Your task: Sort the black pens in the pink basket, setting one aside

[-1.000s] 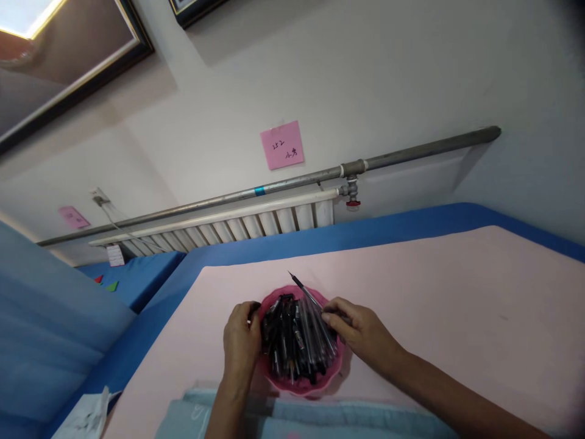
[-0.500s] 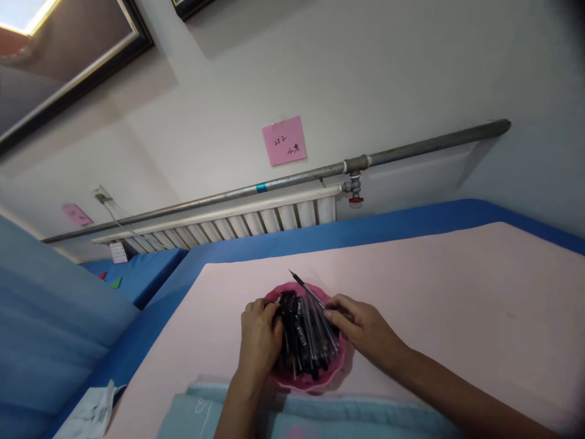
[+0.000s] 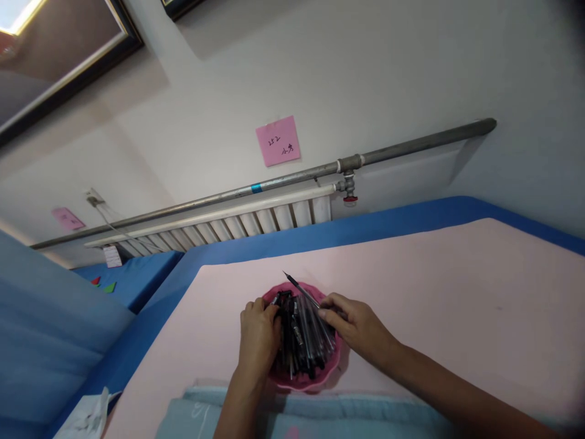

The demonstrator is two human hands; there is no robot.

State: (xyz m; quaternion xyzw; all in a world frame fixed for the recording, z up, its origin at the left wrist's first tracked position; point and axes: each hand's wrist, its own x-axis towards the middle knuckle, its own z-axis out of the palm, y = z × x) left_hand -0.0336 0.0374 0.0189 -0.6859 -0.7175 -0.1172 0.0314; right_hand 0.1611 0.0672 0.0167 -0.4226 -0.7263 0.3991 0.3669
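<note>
A pink bowl (image 3: 307, 385) with a wavy rim stands on the pink table mat, filled with clear pen barrels (image 3: 315, 332) and black pen caps (image 3: 286, 329). Between the thumb and fingers of my right hand (image 3: 354, 323) is a pen (image 3: 301, 289), uncapped, its dark tip pointing up and to the left over the bowl's far rim. My left hand (image 3: 259, 335) is at the bowl's left side, fingers curled over the rim by the black caps. Whatever its fingertips pinch is hidden.
Folded light-blue cloth (image 3: 347, 414) lies along the near edge, below my forearms. Beyond the blue table border (image 3: 365, 225) are a white radiator (image 3: 256, 222) and a pipe (image 3: 411, 149). A blue curtain (image 3: 46, 341) hangs at left, near a white packet (image 3: 86, 414).
The view has shifted slightly, moving the scene a little to the left. Both hands keep nearly the same places at the bowl, and the pen stays in my right hand.
</note>
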